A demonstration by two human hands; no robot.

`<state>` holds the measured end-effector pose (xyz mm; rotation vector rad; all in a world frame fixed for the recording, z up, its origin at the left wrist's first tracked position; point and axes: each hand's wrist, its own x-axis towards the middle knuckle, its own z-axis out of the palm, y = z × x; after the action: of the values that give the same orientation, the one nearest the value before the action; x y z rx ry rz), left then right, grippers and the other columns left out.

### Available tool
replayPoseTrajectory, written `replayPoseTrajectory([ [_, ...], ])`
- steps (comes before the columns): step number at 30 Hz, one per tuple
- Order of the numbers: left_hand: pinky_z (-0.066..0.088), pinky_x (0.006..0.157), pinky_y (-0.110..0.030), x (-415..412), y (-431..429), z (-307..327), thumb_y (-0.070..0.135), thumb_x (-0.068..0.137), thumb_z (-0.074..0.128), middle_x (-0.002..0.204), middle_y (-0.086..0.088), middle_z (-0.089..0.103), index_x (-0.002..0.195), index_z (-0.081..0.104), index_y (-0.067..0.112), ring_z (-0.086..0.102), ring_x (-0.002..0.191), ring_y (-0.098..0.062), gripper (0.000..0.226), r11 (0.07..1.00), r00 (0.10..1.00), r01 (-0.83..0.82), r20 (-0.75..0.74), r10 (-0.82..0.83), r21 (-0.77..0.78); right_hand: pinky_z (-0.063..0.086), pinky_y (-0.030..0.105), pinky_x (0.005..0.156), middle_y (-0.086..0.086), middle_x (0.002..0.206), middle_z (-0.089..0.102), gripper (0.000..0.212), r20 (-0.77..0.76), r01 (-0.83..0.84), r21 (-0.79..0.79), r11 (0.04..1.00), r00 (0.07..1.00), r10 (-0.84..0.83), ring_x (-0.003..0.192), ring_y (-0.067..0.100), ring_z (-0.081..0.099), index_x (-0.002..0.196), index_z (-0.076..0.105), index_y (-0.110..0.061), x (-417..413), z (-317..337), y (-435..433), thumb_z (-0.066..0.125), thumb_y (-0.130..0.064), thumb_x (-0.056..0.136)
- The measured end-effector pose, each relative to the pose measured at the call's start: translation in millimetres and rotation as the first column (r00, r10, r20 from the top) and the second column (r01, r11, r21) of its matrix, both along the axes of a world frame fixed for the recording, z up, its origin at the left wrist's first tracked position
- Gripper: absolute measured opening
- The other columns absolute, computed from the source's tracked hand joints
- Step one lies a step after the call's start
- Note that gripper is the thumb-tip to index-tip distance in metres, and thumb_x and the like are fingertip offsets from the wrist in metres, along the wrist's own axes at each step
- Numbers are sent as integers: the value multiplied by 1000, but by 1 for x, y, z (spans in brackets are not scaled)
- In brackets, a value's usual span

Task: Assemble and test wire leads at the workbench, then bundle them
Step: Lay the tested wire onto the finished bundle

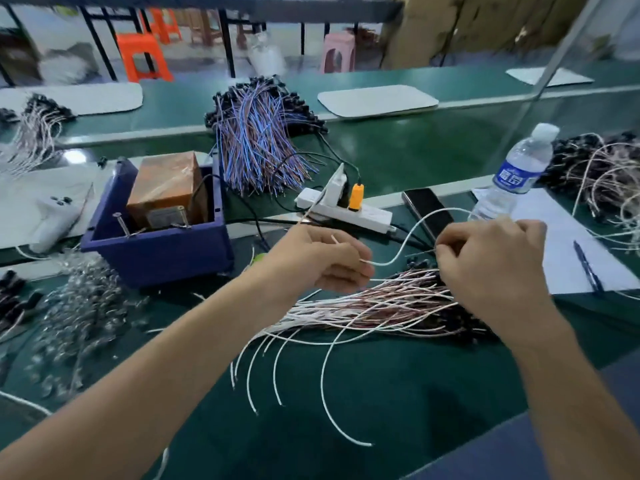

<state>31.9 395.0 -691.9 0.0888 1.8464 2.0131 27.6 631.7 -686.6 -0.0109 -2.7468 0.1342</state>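
Lead held between both hands over the pile

Head view: single white lead arcs between the two hands above the desk. Left hand has its grip closed, pinching the lead's bare near end at the fingertips. Right hand is curled too. The lead's far end runs in behind its knuckles, so that grip looks closed on it, but the contact itself is hidden.

Key relation: the lead's long axis runs left to right from one grip to the other, looping up and away from the person. The pile of leads lies just below both hands, same left-right axis, loose tips fanning toward the left. The right hand is nearer the pile's dark connector end. The blue bin with a boxed unit inside sits just left of the left hand, probably the tester.

Surface is green matting. Also on it: power strip, phone, water bottle, pen on paper, blue-purple bundle further back. The room behind is a blurred workshop with orange stools.
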Motion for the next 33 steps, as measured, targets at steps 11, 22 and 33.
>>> replayPoseTrajectory([
  [11, 59, 53, -23, 19, -34, -53, 22, 98, 65, 89, -21, 78, 99, 71, -1, 75, 65, -22, 24, 956, 883, -206, 382, 274, -209, 22, 26, 95, -14, 84, 70, 10, 180, -200, -385, 901, 941, 286, 98, 11, 54, 79, 73, -34, 15, -89, -43, 69, -26, 80],
  [22, 41, 71, -35, 33, -57, -18, 59, 90, 63, 75, 16, 63, 99, 72, 46, 56, 78, -22, 18, 165, 831, -547, -509, 226, -820, 26, -1, 102, -14, 109, 62, 64, 66, -76, -525, 847, 989, 130, 100, -4, 56, 112, 77, -31, 29, -71, 13, 63, 17, 72],
  [33, 39, 107, -36, -35, 83, -57, 46, 92, 68, 153, 6, 48, 152, 41, 32, 47, 138, -19, 67, 383, 765, 25, -229, -602, -924, 49, 35, 85, 3, 87, 61, 21, 187, 88, -317, 944, 982, -28, 85, 33, 64, 83, 80, -33, 14, -68, 40, 75, -13, 82],
])
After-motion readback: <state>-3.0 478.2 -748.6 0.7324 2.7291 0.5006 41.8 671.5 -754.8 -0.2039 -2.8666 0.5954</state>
